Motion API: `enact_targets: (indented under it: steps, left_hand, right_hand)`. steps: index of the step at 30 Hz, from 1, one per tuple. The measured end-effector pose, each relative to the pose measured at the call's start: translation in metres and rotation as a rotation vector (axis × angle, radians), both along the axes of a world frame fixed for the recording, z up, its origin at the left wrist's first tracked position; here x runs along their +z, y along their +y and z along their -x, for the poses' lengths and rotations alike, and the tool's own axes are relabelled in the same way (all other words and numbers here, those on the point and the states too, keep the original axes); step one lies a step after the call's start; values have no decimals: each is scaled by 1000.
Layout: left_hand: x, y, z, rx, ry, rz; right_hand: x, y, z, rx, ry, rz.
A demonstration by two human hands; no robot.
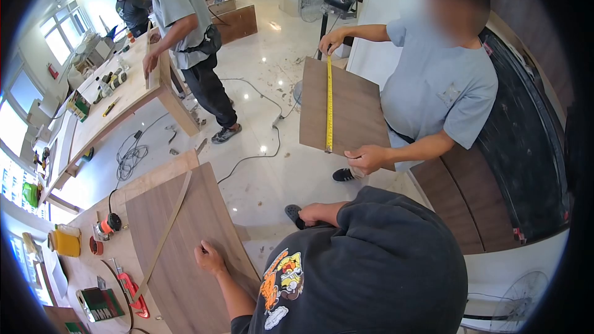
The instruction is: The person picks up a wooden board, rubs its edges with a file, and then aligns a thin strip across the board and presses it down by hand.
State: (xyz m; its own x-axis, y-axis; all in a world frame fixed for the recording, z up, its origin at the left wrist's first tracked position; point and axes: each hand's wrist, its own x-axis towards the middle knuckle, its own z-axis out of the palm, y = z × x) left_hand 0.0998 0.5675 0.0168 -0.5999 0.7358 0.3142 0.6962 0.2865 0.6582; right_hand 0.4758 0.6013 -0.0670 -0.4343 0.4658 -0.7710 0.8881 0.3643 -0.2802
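My left hand [211, 258] is over a brown wood-grain board [179, 235], its fingers curled together; a tiny dark spot shows at the fingertips, too small to name. Across the board's left part lies a long thin strip [164, 241]. My right hand [310, 213] hangs beside my dark shirt, above a dark shoe [294, 216]; its fingers are unclear. To the upper right, a person in a grey shirt holds a second brown board [356, 102] and stretches a yellow tape measure [329, 105] along it, one hand at each end.
Left of my board, the bench [80, 269] bears a corded orange-and-black tool [110, 224], a yellow container [65, 241], a red clamp [133, 294] and a green box [100, 303]. Another person stands at a farther table [133, 96]. Cables [263, 156] cross the floor. A fan [325, 0] stands behind.
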Motion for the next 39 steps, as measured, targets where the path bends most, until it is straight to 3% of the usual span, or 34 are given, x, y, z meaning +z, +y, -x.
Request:
enact_targets:
  steps: [10,13,16,26,27,39]
  left_hand:
    - [1,-1,1,26,0,27]
    - [22,-2,-7,87,-35,159]
    - [-15,4,9,8,18,41]
    - [14,2,6,58,-26,-57]
    - [16,2,6,52,-32,-57]
    - [26,-6,8,83,-131,-75]
  right_hand:
    - [-7,-1,-3,-8,-10,-11]
    - [-5,-2,-3,-17,-9,-34]
    - [-22,3,-6,105,19,-35]
    - [-15,9,-16,81,83,14]
    - [-38,12,-25,142,130,-16]
    - [9,19,-5,22,121,17]
